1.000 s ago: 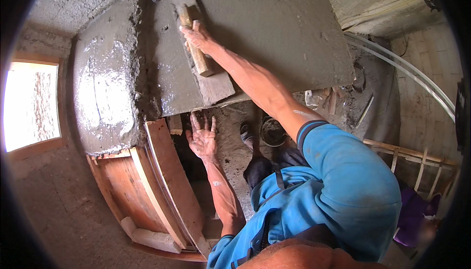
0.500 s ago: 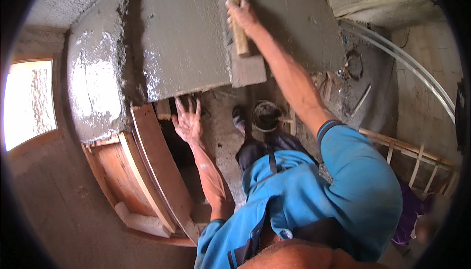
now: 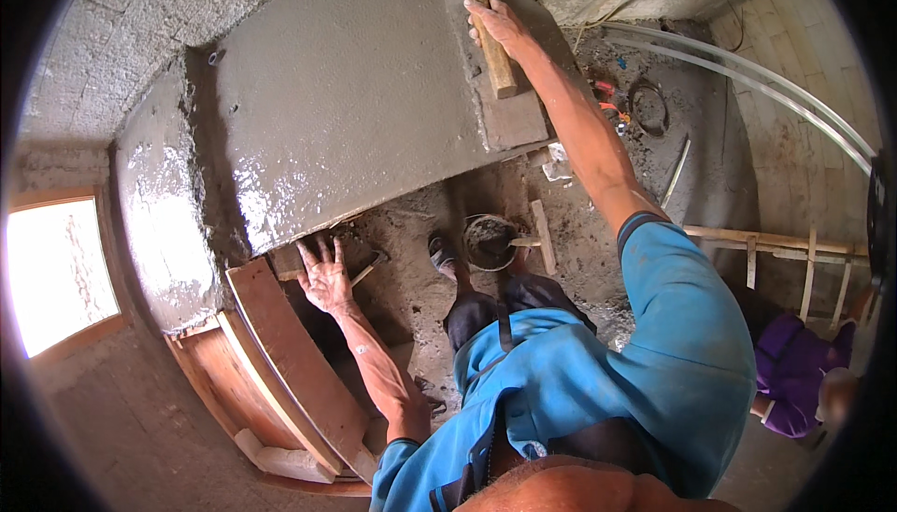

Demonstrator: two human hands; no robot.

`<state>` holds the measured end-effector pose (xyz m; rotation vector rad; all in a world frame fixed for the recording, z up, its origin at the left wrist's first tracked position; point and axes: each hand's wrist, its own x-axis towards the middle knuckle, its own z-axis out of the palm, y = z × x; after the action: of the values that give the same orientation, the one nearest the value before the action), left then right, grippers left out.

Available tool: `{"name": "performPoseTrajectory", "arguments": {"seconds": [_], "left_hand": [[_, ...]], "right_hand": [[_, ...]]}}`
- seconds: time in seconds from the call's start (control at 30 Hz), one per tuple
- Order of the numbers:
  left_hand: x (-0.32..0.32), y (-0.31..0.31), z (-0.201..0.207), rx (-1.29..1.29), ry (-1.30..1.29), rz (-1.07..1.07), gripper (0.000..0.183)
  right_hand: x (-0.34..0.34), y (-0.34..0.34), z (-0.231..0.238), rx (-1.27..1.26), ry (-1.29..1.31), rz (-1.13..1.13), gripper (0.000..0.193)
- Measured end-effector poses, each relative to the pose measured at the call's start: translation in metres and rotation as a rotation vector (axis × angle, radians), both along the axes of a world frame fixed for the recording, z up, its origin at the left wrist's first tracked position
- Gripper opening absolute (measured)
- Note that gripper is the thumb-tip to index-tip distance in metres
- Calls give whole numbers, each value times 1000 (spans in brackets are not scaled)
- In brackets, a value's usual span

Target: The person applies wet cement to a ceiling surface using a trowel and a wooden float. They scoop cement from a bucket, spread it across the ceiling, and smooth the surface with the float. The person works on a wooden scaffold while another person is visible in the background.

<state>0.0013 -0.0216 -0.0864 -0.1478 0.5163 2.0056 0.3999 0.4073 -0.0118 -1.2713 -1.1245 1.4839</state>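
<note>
Wet grey cement (image 3: 346, 92) covers a wide, smooth slab in front of me. My right hand (image 3: 495, 26) is wrapped round the wooden handle of a plastering float (image 3: 516, 124). The flat blade lies on the cement near the slab's right end. At the slab's near edge, my left hand (image 3: 325, 277) is open, fingers spread, with nothing in it. It is beside the top of a brown board (image 3: 294, 344); I cannot tell whether the fingertips touch the edge.
A mortar bucket (image 3: 491, 241) stands by my feet, a T-shaped wooden piece (image 3: 543, 236) beside it. A hammer-like tool (image 3: 369, 267) lies near my left hand. A person in purple (image 3: 794, 372) is at the right, near a wooden frame (image 3: 775, 241). A bright window (image 3: 61, 274) is at the left.
The view has shifted, showing more floor and the person in purple. The float in my right hand has moved right along the slab. My left hand stays open at the near edge.
</note>
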Motion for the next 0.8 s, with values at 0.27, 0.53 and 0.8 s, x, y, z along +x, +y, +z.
{"name": "performPoseTrajectory", "arguments": {"seconds": [0.27,0.53,0.8], "left_hand": [[7,7,-4,-26,63,35,68],[14,9,-1,-27,60,52,69],[20,12,0,-55,55,65,67]], "right_hand": [[91,-6,9,-22,20,-26,43],[168,-23,24,-39,-99,-67,39],[243,-42,63,26,-180,-176,33]]}}
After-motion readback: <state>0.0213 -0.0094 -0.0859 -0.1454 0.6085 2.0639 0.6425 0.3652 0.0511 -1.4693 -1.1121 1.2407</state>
